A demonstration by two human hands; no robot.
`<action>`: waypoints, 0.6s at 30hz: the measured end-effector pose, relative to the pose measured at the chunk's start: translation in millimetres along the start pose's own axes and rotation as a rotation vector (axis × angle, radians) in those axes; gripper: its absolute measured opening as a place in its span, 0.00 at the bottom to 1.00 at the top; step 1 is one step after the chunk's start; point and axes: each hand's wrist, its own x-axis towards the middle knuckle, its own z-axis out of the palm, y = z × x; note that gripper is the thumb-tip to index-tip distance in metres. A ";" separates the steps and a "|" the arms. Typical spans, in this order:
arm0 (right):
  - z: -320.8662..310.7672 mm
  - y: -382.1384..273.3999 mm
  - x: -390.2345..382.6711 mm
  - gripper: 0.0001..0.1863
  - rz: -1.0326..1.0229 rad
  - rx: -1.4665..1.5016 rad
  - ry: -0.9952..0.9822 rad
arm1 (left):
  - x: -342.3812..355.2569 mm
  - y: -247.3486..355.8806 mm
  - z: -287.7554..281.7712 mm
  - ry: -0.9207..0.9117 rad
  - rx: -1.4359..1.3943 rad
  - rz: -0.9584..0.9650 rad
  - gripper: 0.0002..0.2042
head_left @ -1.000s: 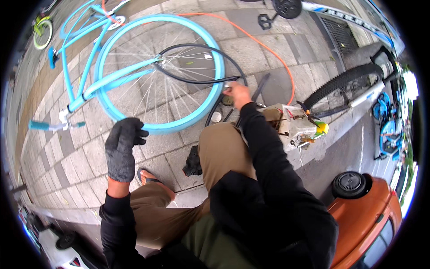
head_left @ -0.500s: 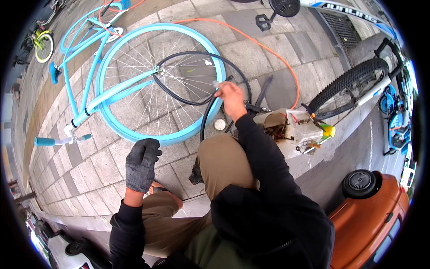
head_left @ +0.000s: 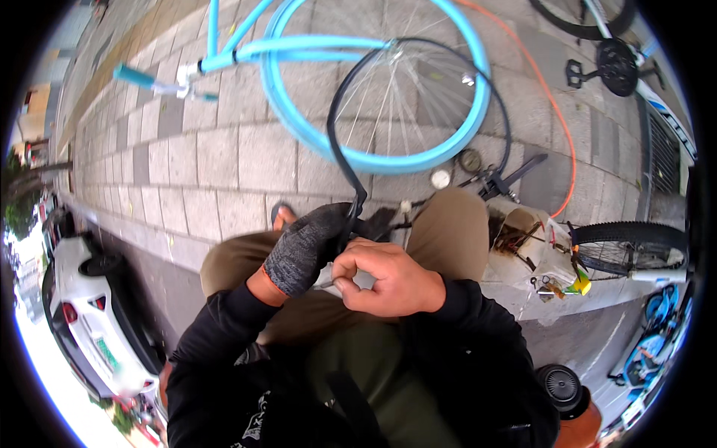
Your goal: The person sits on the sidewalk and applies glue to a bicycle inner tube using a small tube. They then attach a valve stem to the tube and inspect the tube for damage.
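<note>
My left hand (head_left: 310, 243), in a dark grey knit glove, is closed around a black inner tube (head_left: 334, 134) above my lap. From there the tube loops forward over the light-blue bicycle wheel (head_left: 388, 163), which lies on the paving. My bare right hand (head_left: 392, 278) is right beside the gloved one, thumb and forefinger pinched together. What sits in that pinch is too small to make out. The tube's held part is partly hidden by my fingers.
A light-blue bicycle frame (head_left: 314, 46) lies joined to the wheel. Right of my knee are a small round tin (head_left: 441, 179), a black tool (head_left: 494, 183) and a pale container (head_left: 515, 278) of tools. An orange hose (head_left: 556, 104) curves past; a knobbly tyre (head_left: 631, 233) lies beyond.
My right hand has come back from the wheel's edge to my lap. The left hand has moved right and grips the inner tube. My view has shifted, too.
</note>
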 end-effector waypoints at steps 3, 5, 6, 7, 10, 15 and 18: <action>3.9 -1.0 -19.2 0.07 0.134 0.103 -0.069 | -41.1 7.3 14.0 -0.006 -0.045 -0.139 0.23; -6.6 11.3 -25.5 0.06 0.221 0.137 -0.068 | -67.0 17.6 31.9 0.161 -0.556 -0.551 0.26; -11.1 15.0 -27.0 0.06 0.428 0.289 -0.026 | -78.3 16.7 38.5 0.278 -0.750 -0.700 0.27; -13.9 33.5 -23.3 0.07 0.461 0.433 0.028 | -87.1 17.5 40.8 0.289 -0.779 -0.706 0.27; -18.2 55.7 1.6 0.07 0.678 0.715 0.185 | -103.9 23.4 40.4 0.321 -0.863 -0.714 0.27; 7.4 93.9 49.1 0.08 0.441 0.958 0.298 | -115.8 23.2 33.5 0.351 -1.041 -0.648 0.20; 16.7 96.6 75.2 0.08 0.370 0.899 0.337 | -107.9 30.0 27.7 0.491 -1.060 -0.705 0.12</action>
